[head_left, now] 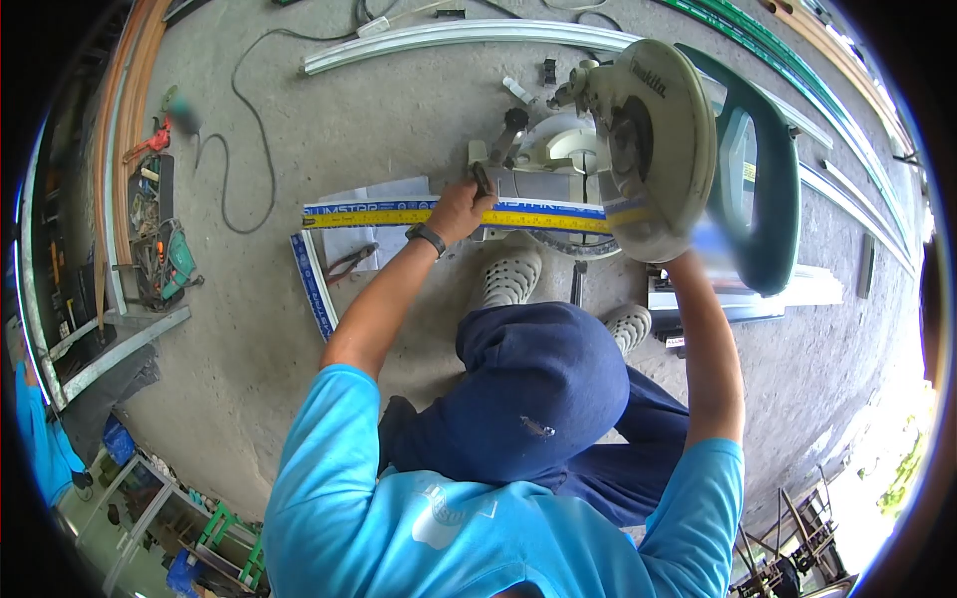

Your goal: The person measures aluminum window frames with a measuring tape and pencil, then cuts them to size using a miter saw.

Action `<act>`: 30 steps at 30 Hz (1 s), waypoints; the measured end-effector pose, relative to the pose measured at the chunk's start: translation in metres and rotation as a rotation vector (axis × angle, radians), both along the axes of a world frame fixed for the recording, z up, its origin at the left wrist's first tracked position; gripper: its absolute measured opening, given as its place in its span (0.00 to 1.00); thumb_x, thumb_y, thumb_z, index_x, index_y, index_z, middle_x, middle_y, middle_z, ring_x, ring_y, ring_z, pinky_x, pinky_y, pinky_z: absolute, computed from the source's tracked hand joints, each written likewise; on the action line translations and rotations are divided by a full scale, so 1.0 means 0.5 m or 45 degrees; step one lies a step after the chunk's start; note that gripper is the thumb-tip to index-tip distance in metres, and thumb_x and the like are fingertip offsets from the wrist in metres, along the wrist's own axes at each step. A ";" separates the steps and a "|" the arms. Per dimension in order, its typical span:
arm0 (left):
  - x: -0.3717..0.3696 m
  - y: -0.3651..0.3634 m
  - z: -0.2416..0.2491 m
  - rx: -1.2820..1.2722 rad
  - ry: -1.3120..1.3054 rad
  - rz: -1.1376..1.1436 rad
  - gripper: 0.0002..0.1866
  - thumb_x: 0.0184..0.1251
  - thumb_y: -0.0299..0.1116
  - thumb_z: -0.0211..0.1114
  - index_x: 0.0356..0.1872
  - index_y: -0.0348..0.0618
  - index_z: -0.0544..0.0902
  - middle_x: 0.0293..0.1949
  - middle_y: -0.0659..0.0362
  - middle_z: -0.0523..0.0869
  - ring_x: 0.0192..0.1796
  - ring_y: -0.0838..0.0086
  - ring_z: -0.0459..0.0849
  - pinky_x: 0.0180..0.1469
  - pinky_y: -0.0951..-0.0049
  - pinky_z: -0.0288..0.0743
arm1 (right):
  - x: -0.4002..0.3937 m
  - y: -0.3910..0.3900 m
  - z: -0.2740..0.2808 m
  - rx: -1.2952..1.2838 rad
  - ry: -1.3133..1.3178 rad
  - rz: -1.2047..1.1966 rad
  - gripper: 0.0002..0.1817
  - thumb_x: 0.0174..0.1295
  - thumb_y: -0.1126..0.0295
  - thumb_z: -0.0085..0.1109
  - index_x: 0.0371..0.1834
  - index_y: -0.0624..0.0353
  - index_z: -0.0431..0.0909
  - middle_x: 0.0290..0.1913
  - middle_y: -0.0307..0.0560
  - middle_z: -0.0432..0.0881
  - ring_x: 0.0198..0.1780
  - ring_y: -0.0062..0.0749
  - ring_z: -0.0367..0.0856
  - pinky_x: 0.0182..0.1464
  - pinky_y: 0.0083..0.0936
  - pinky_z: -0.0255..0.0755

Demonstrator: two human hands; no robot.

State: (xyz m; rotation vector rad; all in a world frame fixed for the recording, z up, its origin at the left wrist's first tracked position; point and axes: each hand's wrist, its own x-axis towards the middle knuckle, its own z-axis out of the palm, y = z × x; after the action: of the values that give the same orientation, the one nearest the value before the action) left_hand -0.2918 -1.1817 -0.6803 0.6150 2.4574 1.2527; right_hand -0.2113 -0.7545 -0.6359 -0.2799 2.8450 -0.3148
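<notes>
A yellow tape measure blade (374,217) runs along a metal profile (339,208) covered in blue-and-white printed film, lying across the miter saw's base. My left hand (461,211) is closed over the profile and tape, with a short dark stick (482,181), perhaps a marker, between its fingers. The miter saw (663,120) has a cream blade guard and a green handle (773,199). My right hand (682,263) is at the guard's lower edge; its fingers are hidden behind the guard and blur.
Pliers (351,261) and another film-covered profile (314,287) lie at left. A long pale profile (469,33) and a grey cable (267,149) cross the floor ahead. A toolbox with a green power tool (177,264) stands farther left. Metal profiles (797,287) lie at right.
</notes>
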 end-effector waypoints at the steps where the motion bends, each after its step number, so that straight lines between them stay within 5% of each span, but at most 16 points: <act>1: 0.003 0.001 -0.006 0.020 0.057 0.059 0.11 0.76 0.37 0.64 0.44 0.39 0.84 0.36 0.50 0.91 0.42 0.62 0.92 0.46 0.64 0.82 | 0.000 -0.002 0.001 0.000 -0.001 -0.001 0.17 0.58 0.68 0.65 0.52 0.47 0.86 0.52 0.48 0.87 0.54 0.50 0.85 0.53 0.45 0.80; 6: 0.011 0.019 -0.004 0.364 -0.016 0.290 0.11 0.76 0.36 0.64 0.44 0.36 0.82 0.37 0.44 0.89 0.43 0.48 0.89 0.44 0.58 0.80 | 0.018 -0.023 0.019 -0.044 -0.016 -0.020 0.17 0.58 0.69 0.65 0.51 0.47 0.87 0.51 0.47 0.88 0.53 0.50 0.86 0.52 0.44 0.81; 9: 0.034 -0.015 0.078 0.252 0.023 0.289 0.10 0.76 0.34 0.63 0.45 0.36 0.81 0.37 0.48 0.89 0.42 0.56 0.90 0.45 0.63 0.80 | 0.036 -0.038 0.045 -0.083 -0.078 -0.071 0.16 0.57 0.70 0.65 0.50 0.47 0.88 0.50 0.47 0.89 0.52 0.50 0.87 0.51 0.43 0.82; 11: 0.074 -0.070 0.074 0.707 -0.067 0.463 0.07 0.77 0.31 0.62 0.42 0.38 0.79 0.36 0.57 0.86 0.40 0.68 0.86 0.45 0.69 0.76 | 0.064 -0.049 0.058 -0.096 -0.172 -0.116 0.16 0.57 0.70 0.66 0.50 0.47 0.88 0.49 0.47 0.89 0.51 0.50 0.87 0.51 0.43 0.82; 13: 0.142 -0.161 0.085 0.887 -0.520 0.596 0.08 0.78 0.34 0.62 0.41 0.41 0.81 0.33 0.64 0.82 0.39 0.80 0.80 0.44 0.74 0.74 | 0.105 -0.066 0.071 -0.083 -0.301 -0.080 0.16 0.54 0.74 0.67 0.47 0.48 0.89 0.47 0.47 0.89 0.50 0.50 0.87 0.49 0.41 0.83; 16: 0.246 -0.281 0.074 0.542 -0.465 0.612 0.09 0.76 0.33 0.64 0.36 0.41 0.77 0.33 0.64 0.79 0.36 0.80 0.76 0.40 0.74 0.70 | 0.132 -0.179 0.151 -0.296 -0.418 -0.124 0.33 0.49 0.80 0.65 0.63 0.46 0.79 0.47 0.47 0.88 0.54 0.48 0.86 0.55 0.43 0.81; 19: 0.291 -0.328 0.098 0.209 -0.338 0.421 0.11 0.75 0.34 0.66 0.34 0.40 0.77 0.29 0.62 0.78 0.34 0.80 0.77 0.38 0.73 0.70 | 0.196 -0.223 0.090 -0.208 -0.347 -0.096 0.42 0.50 0.81 0.65 0.73 0.45 0.67 0.54 0.53 0.86 0.58 0.52 0.83 0.59 0.47 0.79; 22: 0.286 -0.330 0.141 0.078 -0.216 0.375 0.13 0.74 0.36 0.68 0.34 0.37 0.78 0.27 0.57 0.79 0.33 0.76 0.78 0.36 0.70 0.71 | 0.247 -0.247 0.040 -0.415 -0.435 -0.164 0.34 0.61 0.73 0.65 0.72 0.49 0.66 0.50 0.62 0.86 0.55 0.64 0.83 0.58 0.51 0.77; 25: 0.211 -0.327 0.127 0.052 0.030 0.485 0.18 0.70 0.40 0.73 0.45 0.34 0.79 0.33 0.51 0.84 0.34 0.66 0.82 0.38 0.65 0.75 | 0.302 -0.272 0.052 -0.510 -0.411 -0.284 0.29 0.64 0.71 0.64 0.69 0.52 0.69 0.50 0.62 0.87 0.54 0.63 0.84 0.57 0.50 0.78; 27: 0.146 -0.314 0.151 -0.204 0.016 0.488 0.27 0.62 0.43 0.79 0.53 0.35 0.78 0.41 0.49 0.86 0.41 0.59 0.85 0.45 0.61 0.79 | 0.325 -0.285 0.067 -0.519 -0.409 -0.316 0.27 0.64 0.71 0.64 0.67 0.52 0.71 0.50 0.62 0.87 0.54 0.62 0.85 0.56 0.50 0.78; 30: 0.052 -0.327 0.065 -0.477 0.646 0.177 0.37 0.54 0.50 0.82 0.60 0.38 0.79 0.51 0.47 0.86 0.57 0.55 0.84 0.59 0.56 0.79 | 0.342 -0.294 0.077 -0.510 -0.416 -0.324 0.24 0.65 0.70 0.64 0.65 0.54 0.73 0.50 0.61 0.88 0.53 0.60 0.86 0.55 0.49 0.79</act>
State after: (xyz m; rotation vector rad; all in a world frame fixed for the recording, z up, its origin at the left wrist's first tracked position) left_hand -0.2660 -1.3454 -0.6478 0.7341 3.0907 0.6977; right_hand -0.0402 -0.9017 -0.5973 0.0596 2.4732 -0.8967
